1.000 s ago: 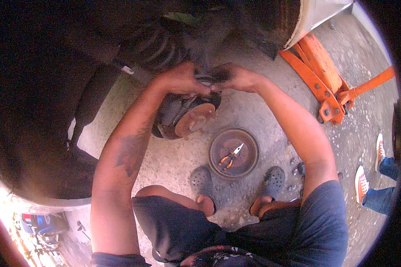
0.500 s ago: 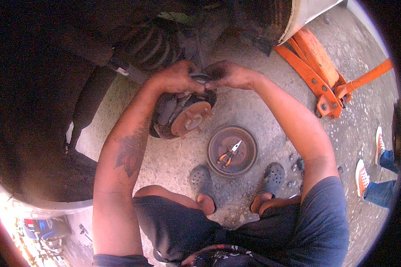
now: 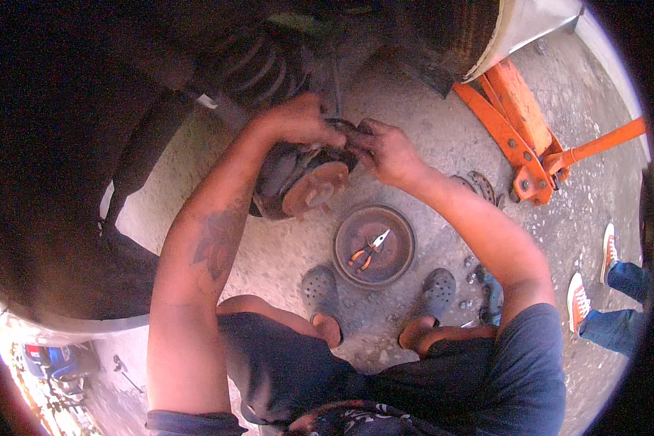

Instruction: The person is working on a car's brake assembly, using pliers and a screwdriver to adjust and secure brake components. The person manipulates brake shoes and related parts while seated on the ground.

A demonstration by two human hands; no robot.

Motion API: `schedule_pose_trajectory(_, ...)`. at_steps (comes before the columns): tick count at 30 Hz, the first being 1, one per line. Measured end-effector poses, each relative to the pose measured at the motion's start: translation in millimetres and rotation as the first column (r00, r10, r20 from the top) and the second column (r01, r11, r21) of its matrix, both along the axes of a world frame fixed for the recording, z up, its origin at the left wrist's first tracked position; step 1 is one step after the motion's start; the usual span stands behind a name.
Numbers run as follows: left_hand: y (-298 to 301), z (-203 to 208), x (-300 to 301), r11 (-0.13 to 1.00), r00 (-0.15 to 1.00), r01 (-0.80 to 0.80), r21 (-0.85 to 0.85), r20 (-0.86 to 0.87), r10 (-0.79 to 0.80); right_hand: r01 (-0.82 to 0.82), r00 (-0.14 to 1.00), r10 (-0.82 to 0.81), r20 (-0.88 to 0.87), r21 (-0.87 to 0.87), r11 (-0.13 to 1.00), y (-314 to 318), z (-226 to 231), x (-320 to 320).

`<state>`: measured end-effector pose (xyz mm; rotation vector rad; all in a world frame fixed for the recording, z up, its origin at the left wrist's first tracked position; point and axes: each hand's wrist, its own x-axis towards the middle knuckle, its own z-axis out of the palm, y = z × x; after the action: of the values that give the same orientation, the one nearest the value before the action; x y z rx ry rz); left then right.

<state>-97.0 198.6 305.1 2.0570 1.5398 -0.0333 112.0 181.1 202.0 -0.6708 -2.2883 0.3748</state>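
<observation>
Both my hands are at the upper edge of a rear drum brake assembly, whose rusty hub (image 3: 315, 190) with studs faces me. My left hand (image 3: 301, 122) is closed, its fingers gripping the near end of a dark curved brake shoe (image 3: 347, 129). On the other side my right hand (image 3: 389, 151) pinches the same part between thumb and fingers. Shadow hides part of the fingertips and the parts behind them. Below the hub, an upturned rusty brake drum (image 3: 339, 251) lies on the ground like a bowl. Needle-nose pliers (image 3: 370, 251) with orange and black handles rest in it.
An orange floor jack (image 3: 523, 138) stands under the car at the upper right. A coil spring (image 3: 261, 73) is above my left hand. Dark curved pieces (image 3: 479, 185) lie beyond my right forearm. Another person's orange sneakers (image 3: 578, 299) are at the right.
My right hand has turned and shifted right and slightly down, exposing more of the dark curved part between my hands. The whole view has tilted slightly.
</observation>
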Motion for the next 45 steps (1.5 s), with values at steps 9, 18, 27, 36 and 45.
schedule_pose_trajectory(9, 0, -1, 3, 1.0, 0.998, -0.012, -0.005, -0.061, 0.012, 0.021, 0.989, -0.027, 0.146, 0.043, 0.999, -4, -7, 0)
schedule_pose_trajectory(18, 0, 1, 1, 0.999, 0.997, 0.015, 0.039, -0.075, -0.012, 0.002, 0.997, 0.004, 0.082, -0.075, 0.997, 2, 2, 7)
schedule_pose_trajectory(27, 0, -2, 2, 0.995, 0.999, 0.037, 0.096, -0.019, -0.035, -0.259, 0.914, 0.397, 0.086, -0.629, 0.733, -112, 41, -25)
schedule_pose_trajectory(36, 3, -1, 5, 0.991, 0.991, 0.089, 0.099, -0.107, -0.078, -0.348, 0.907, -0.168, -0.387, -0.911, 0.221, -188, 30, -127)
schedule_pose_trajectory(45, -6, 17, 12, 0.999, 0.983, 0.031, 0.043, -0.183, -0.023, -0.518, 0.665, -0.43, -0.611, -0.792, 0.324, -212, 11, -173)
